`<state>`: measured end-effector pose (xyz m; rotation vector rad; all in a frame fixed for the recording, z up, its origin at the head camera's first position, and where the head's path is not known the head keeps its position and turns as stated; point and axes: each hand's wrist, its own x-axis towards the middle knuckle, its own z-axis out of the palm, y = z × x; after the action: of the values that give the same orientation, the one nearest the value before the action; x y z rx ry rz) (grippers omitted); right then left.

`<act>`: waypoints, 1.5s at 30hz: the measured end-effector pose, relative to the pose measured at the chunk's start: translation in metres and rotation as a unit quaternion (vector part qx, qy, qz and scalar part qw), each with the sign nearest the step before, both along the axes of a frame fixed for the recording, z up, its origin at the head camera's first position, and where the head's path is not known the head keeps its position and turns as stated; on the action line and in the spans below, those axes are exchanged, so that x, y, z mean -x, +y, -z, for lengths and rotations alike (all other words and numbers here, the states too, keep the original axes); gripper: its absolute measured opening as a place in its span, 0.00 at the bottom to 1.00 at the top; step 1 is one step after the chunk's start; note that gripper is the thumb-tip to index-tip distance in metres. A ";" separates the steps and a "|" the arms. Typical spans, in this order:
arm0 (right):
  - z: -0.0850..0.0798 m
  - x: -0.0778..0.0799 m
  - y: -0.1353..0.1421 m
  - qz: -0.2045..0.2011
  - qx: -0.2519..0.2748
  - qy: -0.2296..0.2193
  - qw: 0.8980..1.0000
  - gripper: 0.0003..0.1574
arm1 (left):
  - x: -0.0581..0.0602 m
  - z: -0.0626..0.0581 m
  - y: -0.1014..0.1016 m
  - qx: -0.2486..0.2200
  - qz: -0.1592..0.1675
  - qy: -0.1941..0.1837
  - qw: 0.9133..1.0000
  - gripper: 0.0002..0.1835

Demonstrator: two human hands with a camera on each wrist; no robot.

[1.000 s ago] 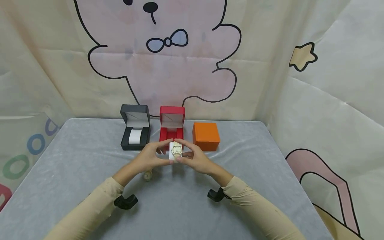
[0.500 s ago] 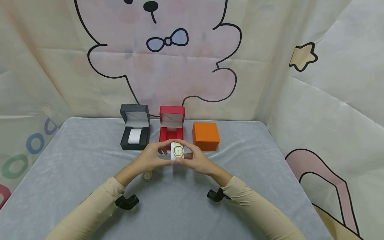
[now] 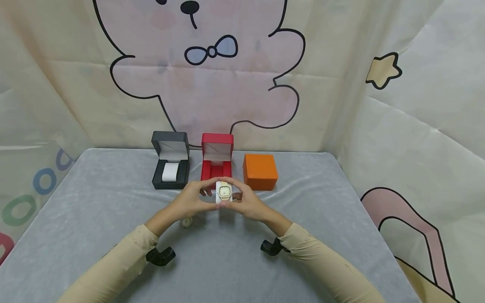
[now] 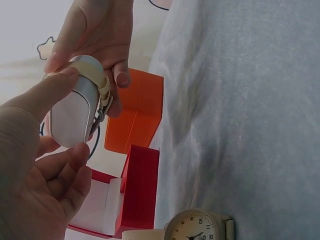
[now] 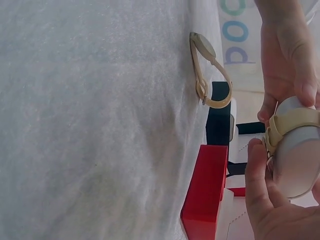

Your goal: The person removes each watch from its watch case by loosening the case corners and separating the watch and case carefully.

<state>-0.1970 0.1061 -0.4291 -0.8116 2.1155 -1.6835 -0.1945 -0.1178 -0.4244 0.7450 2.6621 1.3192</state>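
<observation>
A cream-strapped wristwatch [image 3: 224, 191] is wrapped round a white watch cushion [image 4: 72, 117], its square dial facing up in the head view. My left hand [image 3: 191, 198] grips the cushion from the left, thumb near the strap. From the other side my right hand [image 3: 251, 203] holds the same cushion, thumb low and index finger along the top. Both hands are above the table, in front of the red watch box [image 3: 217, 147]. That box stands with its lid up and no cushion visible inside. The strap's buckle [image 4: 100, 114] shows beneath the cushion in the left wrist view.
Another cream watch [image 5: 204, 47] lies on the grey cloth [image 3: 227, 261], under my left wrist. At the back left is a black watch box [image 3: 170, 141], lid up, with a white cushion [image 3: 170, 172] inside. A closed orange box [image 3: 260, 172] stands right of the red one.
The held watch and cushion have shifted slightly right since a second ago and then stay almost still. Both hands keep their grip; the boxes and other watch have not moved.
</observation>
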 end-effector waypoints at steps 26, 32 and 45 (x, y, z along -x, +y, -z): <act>0.000 0.000 0.007 -0.017 0.027 -0.037 0.999 0.42 | 0.002 0.004 0.000 -0.031 0.023 0.000 0.999 0.39; 0.000 0.001 0.008 -0.016 0.022 -0.043 0.999 0.42 | 0.003 0.004 0.000 -0.044 0.027 -0.006 0.999 0.39; -0.004 0.002 0.012 -0.036 0.027 -0.052 0.998 0.41 | 0.003 0.002 -0.002 -0.049 0.036 -0.007 0.998 0.38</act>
<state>-0.1990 0.1185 -0.4255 -0.7892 1.9558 -1.7141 -0.1978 -0.1194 -0.4264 0.8320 2.5496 1.4392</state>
